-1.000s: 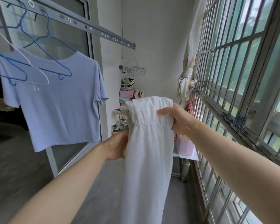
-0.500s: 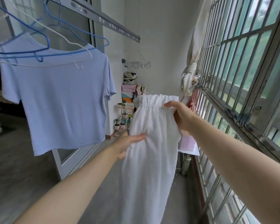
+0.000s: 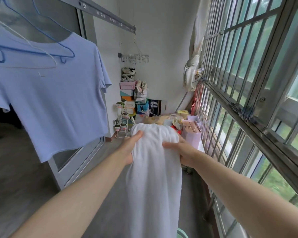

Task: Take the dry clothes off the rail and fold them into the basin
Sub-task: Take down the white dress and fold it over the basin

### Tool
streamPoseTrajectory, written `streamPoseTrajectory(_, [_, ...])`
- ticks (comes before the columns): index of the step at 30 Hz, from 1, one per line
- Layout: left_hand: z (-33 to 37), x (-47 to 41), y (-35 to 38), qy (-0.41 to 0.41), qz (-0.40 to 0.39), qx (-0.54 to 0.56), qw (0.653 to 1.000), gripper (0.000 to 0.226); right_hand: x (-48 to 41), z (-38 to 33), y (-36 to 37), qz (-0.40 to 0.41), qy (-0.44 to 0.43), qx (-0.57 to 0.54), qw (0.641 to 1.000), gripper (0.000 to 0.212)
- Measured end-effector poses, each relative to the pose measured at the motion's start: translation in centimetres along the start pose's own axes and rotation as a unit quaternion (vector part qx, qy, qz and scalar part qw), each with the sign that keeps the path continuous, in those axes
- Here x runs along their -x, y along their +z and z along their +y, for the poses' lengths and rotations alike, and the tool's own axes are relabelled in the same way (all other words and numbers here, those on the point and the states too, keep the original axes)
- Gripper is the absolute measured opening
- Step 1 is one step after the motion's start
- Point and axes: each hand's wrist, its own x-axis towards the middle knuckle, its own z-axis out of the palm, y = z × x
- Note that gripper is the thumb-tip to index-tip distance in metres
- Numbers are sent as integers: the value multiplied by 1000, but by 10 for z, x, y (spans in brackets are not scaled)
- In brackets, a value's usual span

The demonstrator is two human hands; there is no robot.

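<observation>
Gripped by both hands, a long white gathered-waist garment [image 3: 155, 177] is being held up off the rail. The left hand [image 3: 128, 149] is being curled round its left edge near the waistband. The right hand [image 3: 181, 152] is being closed on its right edge, and the cloth is hanging straight down between the forearms. To the left, a pale blue T-shirt [image 3: 55, 103] is being left hanging under the drying rail [image 3: 110, 16], with blue wire hangers [image 3: 65, 52] in front of it. At the bottom edge, a sliver of what is probably the green basin [image 3: 181, 233] is being shown just beside the cloth. As a judgement, the trailing length could be dragged on the floor, or dropped beside the basin, if it is lowered before being folded.
</observation>
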Motion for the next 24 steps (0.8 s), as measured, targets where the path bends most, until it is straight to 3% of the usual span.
streamPoseTrajectory(2, [-3,0,1,7,1,-3,1000,44,2,0,4,37,-53,11,998,66])
streamPoseTrajectory(4, [-8,-1,1,55,-2,-37,998,72,0,2,6,74,-75,38,994,82])
streamPoseTrajectory(6, [-12,-1,-4,120,-20,-120,985,109,-4,3,5,96,-84,62,990,86])
streamPoseTrajectory(7, [-13,2,-6,149,-43,-182,971,115,-7,3,4,102,-86,64,989,85])
streamPoseTrajectory(9, [-14,7,-9,203,-84,-301,928,107,-9,-1,4,104,-86,63,989,77])
streamPoseTrajectory(12, [-11,10,-8,262,-75,-428,862,95,-12,-10,3,87,-61,65,992,60])
streamPoseTrajectory(16, [-9,10,-4,305,0,-521,797,94,-11,-23,2,-2,29,23,999,54])
streamPoseTrajectory(19, [-6,9,-4,323,88,-561,757,75,-6,-32,2,-83,57,63,993,64])
streamPoseTrajectory(22, [-3,4,-7,338,130,-593,719,48,1,-34,7,-70,32,219,973,81])
streamPoseTrajectory(24, [-3,4,-7,341,116,-625,693,31,2,-35,8,-28,-14,438,898,73])
